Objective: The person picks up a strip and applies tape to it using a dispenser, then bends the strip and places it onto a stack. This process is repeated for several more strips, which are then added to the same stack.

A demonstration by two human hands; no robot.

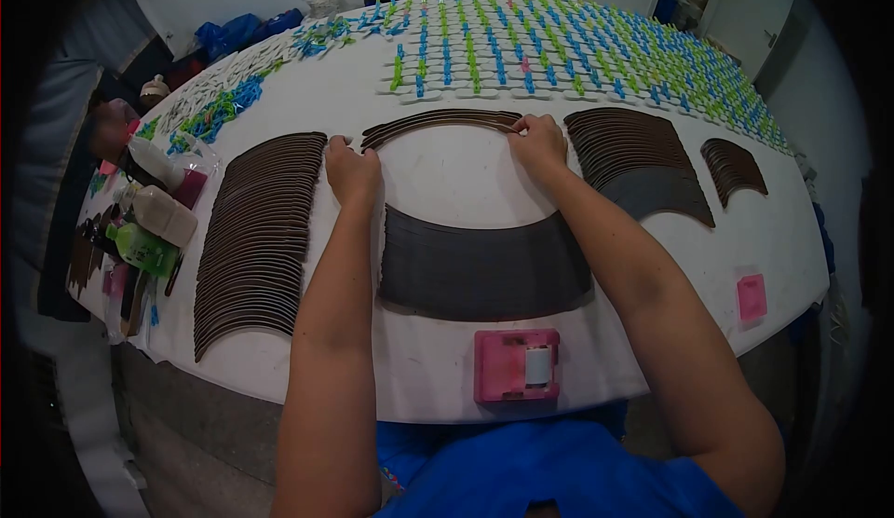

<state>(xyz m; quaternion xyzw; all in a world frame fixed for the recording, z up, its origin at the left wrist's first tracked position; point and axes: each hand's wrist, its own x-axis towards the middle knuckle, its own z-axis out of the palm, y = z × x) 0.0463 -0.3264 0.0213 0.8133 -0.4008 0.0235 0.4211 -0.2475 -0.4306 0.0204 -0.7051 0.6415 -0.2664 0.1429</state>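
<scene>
Both my hands are at the ends of a few curved brown strips [438,120] lying above the middle of the white table. My left hand [352,171] is closed at their left end, fingertips beside the tip; what it grips is too small to make out. My right hand [540,148] pinches the right end of the strips. Nearer me lies a wide fanned stack of dark curved strips [484,271]. A long row of brown curved strips [256,238] is left of my left hand, and another fanned group [638,159] lies right of my right hand.
Blue and green clips [559,47] stand in rows on white pieces at the back. Loose clips [219,113] lie back left. Bottles [160,212] crowd the left edge. A pink holder with a white roll [517,366] sits in front; a pink block [751,297] and small strip group [734,169] are right.
</scene>
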